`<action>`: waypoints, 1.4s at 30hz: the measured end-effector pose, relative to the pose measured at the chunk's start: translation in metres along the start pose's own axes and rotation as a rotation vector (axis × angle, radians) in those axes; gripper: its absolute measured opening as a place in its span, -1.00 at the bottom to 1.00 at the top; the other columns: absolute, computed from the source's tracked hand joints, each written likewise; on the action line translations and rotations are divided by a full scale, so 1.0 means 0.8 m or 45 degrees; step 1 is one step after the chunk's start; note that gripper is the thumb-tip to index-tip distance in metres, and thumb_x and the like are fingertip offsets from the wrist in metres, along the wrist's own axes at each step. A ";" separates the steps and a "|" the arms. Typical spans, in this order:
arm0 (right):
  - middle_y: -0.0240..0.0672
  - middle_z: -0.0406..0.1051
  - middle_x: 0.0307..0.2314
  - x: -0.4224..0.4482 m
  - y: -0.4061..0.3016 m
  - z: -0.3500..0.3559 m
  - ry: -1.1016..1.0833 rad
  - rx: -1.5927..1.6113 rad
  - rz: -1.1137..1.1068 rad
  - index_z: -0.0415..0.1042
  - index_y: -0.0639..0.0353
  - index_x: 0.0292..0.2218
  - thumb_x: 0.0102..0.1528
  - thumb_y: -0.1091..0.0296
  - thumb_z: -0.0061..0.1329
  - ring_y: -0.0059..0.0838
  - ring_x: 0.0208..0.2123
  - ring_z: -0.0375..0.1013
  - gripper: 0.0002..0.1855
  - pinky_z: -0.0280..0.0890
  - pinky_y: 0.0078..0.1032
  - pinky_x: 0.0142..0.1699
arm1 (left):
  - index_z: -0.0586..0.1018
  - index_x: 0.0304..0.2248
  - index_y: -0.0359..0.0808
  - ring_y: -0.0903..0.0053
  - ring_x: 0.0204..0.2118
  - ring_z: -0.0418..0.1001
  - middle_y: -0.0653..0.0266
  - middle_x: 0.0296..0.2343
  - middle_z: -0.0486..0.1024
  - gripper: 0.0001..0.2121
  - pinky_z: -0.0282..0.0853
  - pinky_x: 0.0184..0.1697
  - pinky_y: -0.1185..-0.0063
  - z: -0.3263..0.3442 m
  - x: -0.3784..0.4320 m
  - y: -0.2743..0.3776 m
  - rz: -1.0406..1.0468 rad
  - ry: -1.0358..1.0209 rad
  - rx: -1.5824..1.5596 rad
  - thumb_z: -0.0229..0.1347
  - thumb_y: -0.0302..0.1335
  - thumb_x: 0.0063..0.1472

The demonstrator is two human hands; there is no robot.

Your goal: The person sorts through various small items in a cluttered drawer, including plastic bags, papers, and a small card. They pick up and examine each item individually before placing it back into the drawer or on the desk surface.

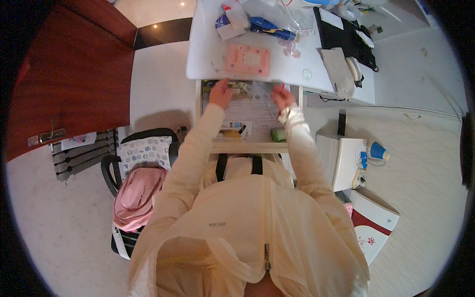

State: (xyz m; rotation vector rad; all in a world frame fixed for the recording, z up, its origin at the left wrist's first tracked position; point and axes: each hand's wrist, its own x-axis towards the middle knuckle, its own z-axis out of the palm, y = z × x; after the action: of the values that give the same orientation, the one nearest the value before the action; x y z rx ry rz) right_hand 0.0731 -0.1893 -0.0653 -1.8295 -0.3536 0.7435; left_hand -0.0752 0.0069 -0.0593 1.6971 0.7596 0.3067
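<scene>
Both my hands reach into a pulled-out drawer (250, 147) beneath the front edge of a white desk (297, 70). My left hand (221, 94) is at the drawer's back left, beside a clear plastic packet (242, 90); its fingertips are close to the desk edge. At the back right is my right hand (284, 98), curled and blurred, with a small red thing (284, 86) at its fingers. Whether either hand grips something is not clear. Printed paper (256, 111) lies in the drawer, with a green roll-like packet (278, 134) at the front right and a yellowish-brown item (231, 133) at the front left.
On the desk lie a pink booklet (248, 60), a blue tube-like item (272, 29), plastic bags and a grey cloth pouch (338, 72). A chair with a pink backpack (138, 198) stands left. At right are a white cabinet (349, 163) and a brownish-red door (74, 74) is far left.
</scene>
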 end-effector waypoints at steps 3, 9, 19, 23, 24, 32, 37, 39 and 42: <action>-0.18 0.27 -0.36 0.064 -0.024 0.016 0.099 0.078 -0.164 0.19 0.35 -0.22 -0.12 0.39 -0.17 -0.41 -0.32 0.25 -0.61 0.16 -0.58 -0.21 | 0.29 -0.21 -0.37 0.33 -0.25 0.28 0.08 -0.30 0.32 -0.55 0.17 -0.19 0.51 -0.007 0.084 -0.028 0.109 0.179 0.038 -0.01 -0.32 -0.14; -0.19 0.29 -0.40 0.123 -0.044 0.036 0.195 -0.425 0.033 0.22 0.32 -0.27 -0.13 0.33 -0.17 -0.32 -0.36 0.27 -0.64 0.19 -0.53 -0.27 | 0.30 -0.23 -0.41 0.17 -0.30 0.30 -0.02 -0.36 0.35 -0.47 0.22 -0.24 0.45 0.008 0.137 0.029 -0.293 0.146 0.912 -0.06 -0.13 -0.11; -0.30 0.34 -0.50 0.104 -0.059 0.053 0.230 -0.174 0.042 0.31 0.34 -0.35 -0.12 0.39 -0.11 -0.53 -0.53 0.30 -0.74 0.24 -0.62 -0.41 | 0.40 -0.36 -0.33 0.32 -0.37 0.35 0.08 -0.44 0.37 -0.66 0.27 -0.33 0.50 0.000 0.096 0.010 -0.241 0.228 0.388 -0.05 -0.23 -0.08; -0.29 0.34 -0.42 0.012 -0.072 0.022 0.056 0.249 0.139 0.28 0.31 -0.29 -0.15 0.38 -0.07 -0.55 -0.40 0.30 -0.66 0.23 -0.60 -0.32 | 0.38 -0.29 -0.34 0.50 -0.46 0.36 0.16 -0.49 0.37 -0.69 0.27 -0.41 0.62 -0.009 0.015 0.033 -0.098 0.208 -0.087 -0.01 -0.51 -0.13; -0.30 0.34 -0.42 -0.010 -0.062 0.014 -0.063 0.180 0.145 0.28 0.29 -0.28 -0.16 0.36 -0.06 -0.56 -0.40 0.30 -0.65 0.22 -0.62 -0.32 | 0.39 -0.31 -0.37 0.53 -0.49 0.37 0.18 -0.51 0.39 -0.71 0.28 -0.43 0.63 -0.016 -0.014 0.034 -0.061 0.206 -0.024 -0.01 -0.50 -0.12; -0.25 0.33 -0.37 -0.069 0.063 0.077 -0.462 -0.381 0.602 0.31 0.26 -0.30 -0.20 0.22 -0.02 -0.51 -0.37 0.32 -0.59 0.24 -0.58 -0.29 | 0.15 -0.18 -0.35 0.35 -0.39 0.35 0.05 -0.40 0.32 -0.55 0.26 -0.35 0.49 -0.029 -0.125 -0.067 -0.518 -0.178 0.719 -0.01 -0.49 -0.12; -0.17 0.33 -0.38 -0.048 0.072 0.104 -0.730 -0.599 0.564 0.32 0.26 -0.32 -0.23 0.16 -0.02 -0.35 -0.35 0.33 -0.57 0.23 -0.50 -0.27 | 0.01 -0.10 -0.30 0.23 -0.32 0.33 -0.01 -0.32 0.28 -0.45 0.27 -0.33 0.42 -0.010 -0.098 -0.086 -0.774 -0.228 1.172 -0.03 -0.41 -0.08; -0.17 0.33 -0.38 -0.043 0.076 0.113 -0.813 -0.730 0.544 0.32 0.25 -0.32 -0.23 0.16 -0.02 -0.34 -0.34 0.32 -0.56 0.23 -0.48 -0.26 | -0.06 -0.04 -0.24 0.16 -0.29 0.31 -0.05 -0.24 0.20 -0.44 0.27 -0.29 0.39 -0.005 -0.095 -0.093 -0.767 -0.369 1.359 -0.13 -0.28 -0.02; -0.17 0.33 -0.39 -0.045 0.083 0.131 -0.908 -0.922 0.509 0.32 0.23 -0.31 -0.24 0.16 -0.02 -0.31 -0.33 0.32 -0.56 0.23 -0.46 -0.26 | -0.13 -0.02 -0.19 0.13 -0.27 0.29 -0.05 -0.18 0.13 -0.44 0.26 -0.27 0.38 -0.003 -0.093 -0.110 -0.861 -0.356 1.200 -0.16 -0.38 0.00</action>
State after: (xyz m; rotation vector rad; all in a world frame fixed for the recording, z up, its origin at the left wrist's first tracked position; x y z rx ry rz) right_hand -0.0286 -0.1578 -0.1384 -2.2797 -0.8076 1.7258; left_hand -0.1608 -0.0299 -0.1274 2.1173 1.3154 -0.8695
